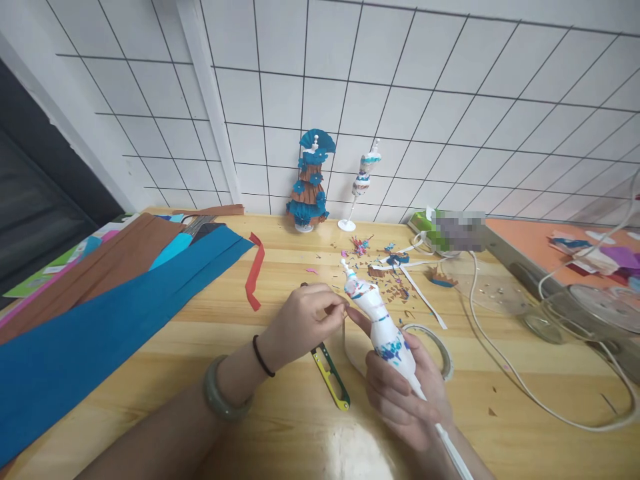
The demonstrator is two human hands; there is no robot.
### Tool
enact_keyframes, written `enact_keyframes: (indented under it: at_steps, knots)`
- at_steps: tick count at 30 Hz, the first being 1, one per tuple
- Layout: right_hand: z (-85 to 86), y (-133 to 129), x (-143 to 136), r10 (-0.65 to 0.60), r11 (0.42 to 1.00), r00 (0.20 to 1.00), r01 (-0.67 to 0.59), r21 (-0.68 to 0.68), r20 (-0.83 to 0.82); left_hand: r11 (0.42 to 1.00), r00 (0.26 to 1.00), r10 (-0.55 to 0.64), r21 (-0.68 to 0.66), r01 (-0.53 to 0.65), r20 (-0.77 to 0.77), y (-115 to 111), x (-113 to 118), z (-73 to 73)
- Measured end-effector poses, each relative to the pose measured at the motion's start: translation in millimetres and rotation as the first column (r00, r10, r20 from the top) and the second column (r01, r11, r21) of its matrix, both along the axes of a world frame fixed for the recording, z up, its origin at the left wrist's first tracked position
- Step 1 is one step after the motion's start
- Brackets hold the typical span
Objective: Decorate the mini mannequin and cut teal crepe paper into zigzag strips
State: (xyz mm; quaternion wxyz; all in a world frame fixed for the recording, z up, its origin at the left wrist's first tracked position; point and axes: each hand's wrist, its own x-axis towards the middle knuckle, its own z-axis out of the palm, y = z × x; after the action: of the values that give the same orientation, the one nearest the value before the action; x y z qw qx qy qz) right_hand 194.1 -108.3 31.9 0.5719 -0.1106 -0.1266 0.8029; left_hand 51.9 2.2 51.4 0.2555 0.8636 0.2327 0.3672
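Note:
My right hand (405, 393) is wrapped around a white doll form (377, 320), which tilts up and to the left on a thin white stem. Patches of blue, purple and brown show on its white wrapping. My left hand (315, 317) is closed in a pinch beside the form, its fingertips meeting my right index finger. A narrow pale strip (345, 343) hangs from that pinch and curves down toward my right hand. Under my left hand lie yellow and dark green thread snips (331, 377). A roll of white tape (443, 347) lies partly behind my right hand.
Blue crepe paper (125, 300) and brown crepe paper (115, 260) cover the left. A red strip (256, 273) lies nearby. A dressed doll form (310, 187) and a bare one (361, 180) stand at the wall. Scraps (395, 287) and a white cord (483, 347) lie right.

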Motion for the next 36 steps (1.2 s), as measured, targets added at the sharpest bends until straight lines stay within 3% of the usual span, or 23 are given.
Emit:
enact_keyframes:
  at_steps: [6, 9, 11, 16, 18, 20, 22, 24, 26, 27, 29, 31, 33, 36]
  knots:
    - [-2.5, 0, 1, -0.01, 1.0, 1.0, 0.01, 0.019, 0.003, 0.966, 0.994, 0.02, -0.258, 0.008, 0.107, 3, -1, -0.1]
    - [-2.9, 0, 3, -0.033, 0.999, 0.999, 0.033, 0.01, 0.035, 0.921, 0.991, -0.004, -0.386, 0.056, 0.135, 4, -1, 0.2]
    - [-2.5, 0, 3, -0.072, 0.997, 0.996, 0.072, 0.005, 0.049, 0.853, 0.985, -0.016, -0.512, 0.103, 0.172, 4, 0, 0.0]
    - [-2.6, 1, 3, -0.091, 0.996, 0.996, 0.091, 0.01, -0.004, 0.608, 0.951, -0.058, -0.745, 0.275, 0.303, 3, 3, -3.0]
    - [-3.2, 1, 2, -0.073, 0.997, 0.997, 0.073, 0.015, -0.031, 0.597, 0.95, -0.065, -0.751, 0.281, 0.304, 2, 4, -3.6]
    - [-3.3, 1, 2, -0.068, 0.997, 0.997, 0.069, 0.021, -0.042, 0.684, 0.967, -0.073, -0.694, 0.225, 0.242, 0, 4, -3.1]
    - [-2.5, 1, 2, -0.075, 0.997, 0.996, 0.076, 0.026, -0.039, 0.812, 0.984, -0.087, -0.562, 0.16, 0.154, -1, 3, -2.0]
    - [-1.2, 1, 3, -0.08, 0.996, 0.996, 0.081, 0.026, -0.031, 0.931, 0.993, -0.105, -0.345, 0.118, 0.057, -2, 2, -1.4]
    - [-0.4, 1, 4, -0.08, 0.997, 0.997, 0.08, 0.022, -0.02, 0.993, 0.994, -0.101, -0.065, 0.097, -0.051, -1, 0, -1.3]
    - [-0.3, 2, 4, -0.081, 0.997, 0.997, 0.081, 0.018, -0.013, 0.992, 0.989, -0.085, 0.081, 0.095, -0.117, -1, -2, -1.2]
    - [-1.0, 2, 5, -0.082, 0.997, 0.997, 0.082, 0.01, 0.007, 0.938, 0.967, -0.024, 0.329, 0.109, -0.252, 0, -5, -0.2]
    - [-2.0, 2, 4, -0.072, 0.997, 0.997, 0.072, 0.004, 0.036, 0.867, 0.932, 0.044, 0.478, 0.144, -0.359, 1, -7, 1.8]
    - [-2.7, 2, 4, -0.052, 0.999, 0.997, 0.051, 0.003, 0.059, 0.819, 0.911, 0.075, 0.546, 0.176, -0.406, 0, -9, 4.1]
    - [-2.3, 2, 2, -0.031, 0.999, 0.998, 0.031, 0.009, 0.062, 0.831, 0.919, 0.057, 0.529, 0.173, -0.391, -1, -9, 6.0]
